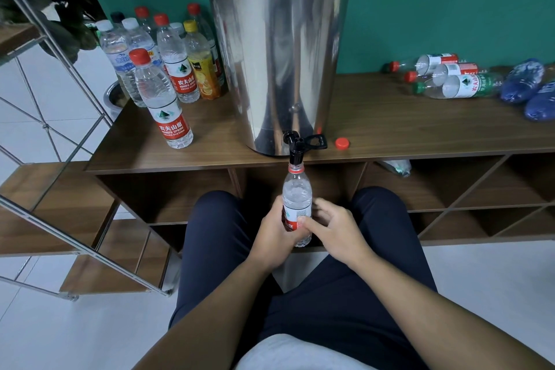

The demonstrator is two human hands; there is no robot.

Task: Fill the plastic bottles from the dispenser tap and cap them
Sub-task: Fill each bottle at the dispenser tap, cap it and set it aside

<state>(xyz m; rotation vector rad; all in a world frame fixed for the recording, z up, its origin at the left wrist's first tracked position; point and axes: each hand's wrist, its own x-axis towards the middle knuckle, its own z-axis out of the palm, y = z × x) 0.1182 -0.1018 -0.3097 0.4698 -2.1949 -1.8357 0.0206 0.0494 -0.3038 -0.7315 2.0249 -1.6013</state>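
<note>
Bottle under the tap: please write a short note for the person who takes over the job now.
Left hand grips the bottle, its open mouth under the black tap of the steel dispenser.
Right hand is open, thumb touching the bottle.
Its red cap lies on the shelf top, right of the tap.
Done: capped bottles stand left.
Left: cap this one, then fill the lying bottles on the right.

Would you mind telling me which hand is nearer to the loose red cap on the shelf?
Right. The right hand sits below the cap, slightly left; the left hand, gripping the bottle, is farther left.
</note>
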